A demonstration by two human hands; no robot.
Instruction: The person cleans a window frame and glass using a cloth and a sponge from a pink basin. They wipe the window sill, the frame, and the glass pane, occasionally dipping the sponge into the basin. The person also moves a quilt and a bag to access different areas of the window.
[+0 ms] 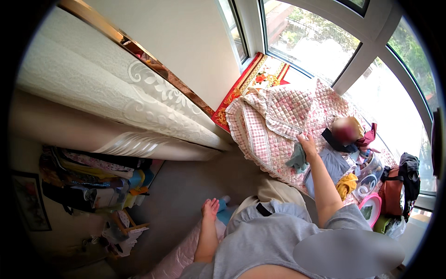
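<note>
My right hand reaches over a pink quilted cover with a ruffled, checked border. A grey-green cloth hangs from that hand. Its fingertips are at the edge of the cover's folded-back corner; whether they grip that edge too, I cannot tell. A grey-blue garment lies beside my right forearm. My left hand is held low at my left side, fingers apart and nothing in it. Behind it is a pink, shiny fabric surface.
Right of the cover stand a mustard cloth, a clear plastic container, a pink-rimmed basin and a backpack. A red patterned mat lies under the cover by the windows. Long curtains hang left, above piled clothes.
</note>
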